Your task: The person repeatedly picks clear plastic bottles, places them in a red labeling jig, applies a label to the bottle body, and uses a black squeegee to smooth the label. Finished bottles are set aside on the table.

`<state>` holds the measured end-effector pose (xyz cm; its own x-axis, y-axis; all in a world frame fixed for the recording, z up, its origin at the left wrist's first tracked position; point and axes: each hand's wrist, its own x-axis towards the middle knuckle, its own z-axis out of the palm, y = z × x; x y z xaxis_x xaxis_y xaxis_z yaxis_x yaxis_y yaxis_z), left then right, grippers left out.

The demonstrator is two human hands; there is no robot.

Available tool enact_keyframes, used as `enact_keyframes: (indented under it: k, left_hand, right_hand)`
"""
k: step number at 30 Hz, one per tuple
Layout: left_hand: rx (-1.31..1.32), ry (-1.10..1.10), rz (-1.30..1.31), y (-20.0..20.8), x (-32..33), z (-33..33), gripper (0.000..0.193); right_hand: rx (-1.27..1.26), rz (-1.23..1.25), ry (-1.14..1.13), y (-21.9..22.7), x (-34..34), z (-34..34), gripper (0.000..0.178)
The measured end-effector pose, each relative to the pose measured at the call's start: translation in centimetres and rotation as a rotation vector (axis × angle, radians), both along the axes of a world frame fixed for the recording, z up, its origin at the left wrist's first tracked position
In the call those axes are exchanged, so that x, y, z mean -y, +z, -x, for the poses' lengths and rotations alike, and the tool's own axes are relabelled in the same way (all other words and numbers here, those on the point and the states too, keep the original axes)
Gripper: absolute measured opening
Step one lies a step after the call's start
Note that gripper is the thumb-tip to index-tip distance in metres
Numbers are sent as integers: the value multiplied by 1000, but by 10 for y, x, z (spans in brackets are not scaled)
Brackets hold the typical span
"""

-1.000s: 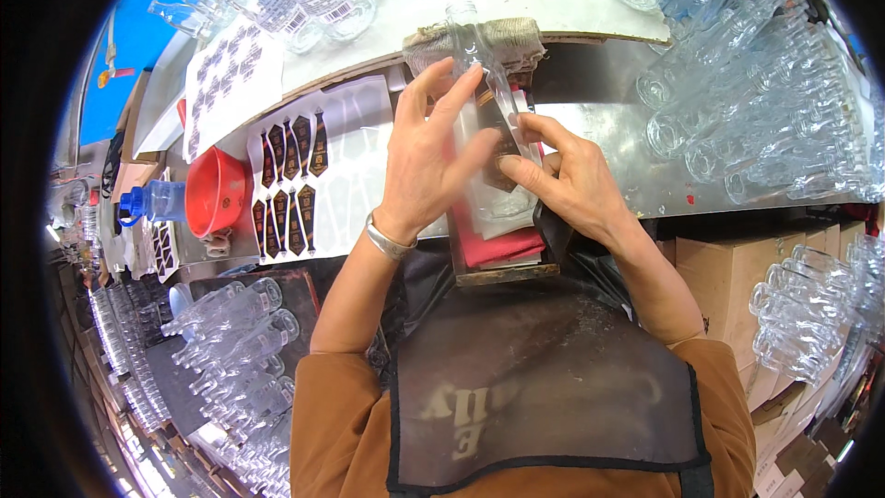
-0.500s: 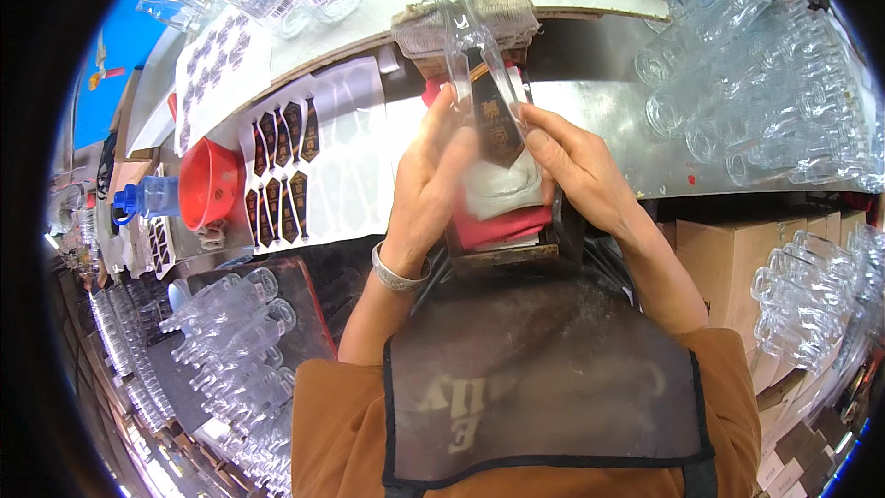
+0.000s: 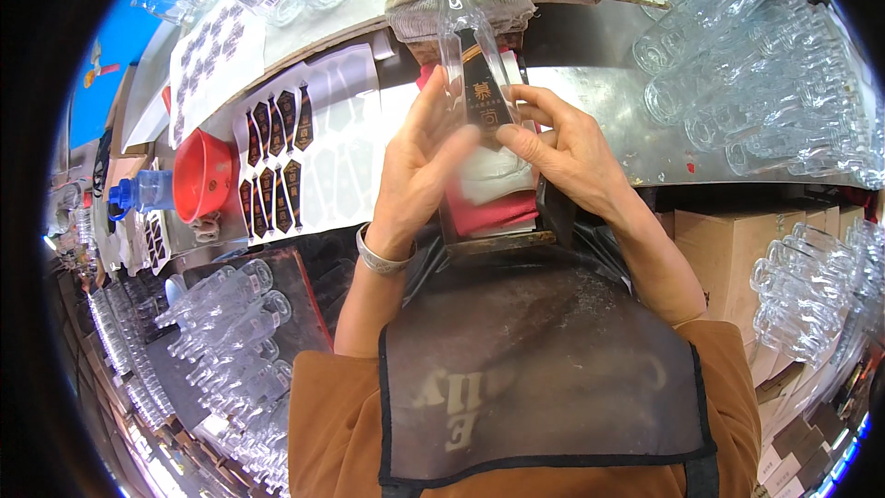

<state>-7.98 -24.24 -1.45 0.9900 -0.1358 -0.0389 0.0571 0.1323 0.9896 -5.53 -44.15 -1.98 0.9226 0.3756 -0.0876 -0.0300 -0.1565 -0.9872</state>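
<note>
A clear glass bottle [image 3: 458, 11] lies tilted with its neck away from me, propped on a folded grey cloth [image 3: 411, 15]. On its front is a dark, tie-shaped label [image 3: 483, 92] with gold markings. My left hand [image 3: 413, 161] grips the bottle's left side, its thumb blurred near the label's lower end. My right hand [image 3: 573, 149] holds the other side, with the thumb pressed at the label's lower right edge. Below the bottle's base are a white cloth [image 3: 493, 183] and a red cloth [image 3: 493, 214] on a small stand.
Left of the stand lies a sheet of dark labels [image 3: 336, 143], partly used. Beyond it are a red bowl [image 3: 201, 177] and a blue-capped container [image 3: 152, 191]. Glass bottles crowd the right bench [image 3: 728, 92] and lower left [image 3: 230, 314]. Cardboard boxes [image 3: 714, 249] stand lower right.
My right thumb has moved left and inward over the label's lower part. My left hand has shifted slightly, its thumb still blurred. The bottle stays on the stand.
</note>
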Motion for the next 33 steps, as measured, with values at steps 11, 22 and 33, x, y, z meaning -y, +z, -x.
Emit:
enact_keyframes:
  k: [11,22,33]
  left_hand:
    - [-21,-5,44,-3,-2,-1,73]
    - [-39,15,43,-2,0,-2,75]
    - [61,49,-67,0,0,-8,73]
  right_hand:
    - [-39,11,0,3,1,-1,58]
    - [-41,-39,31,1,4,-4,56]
    - [-134,-74,60,2,14,-13,52]
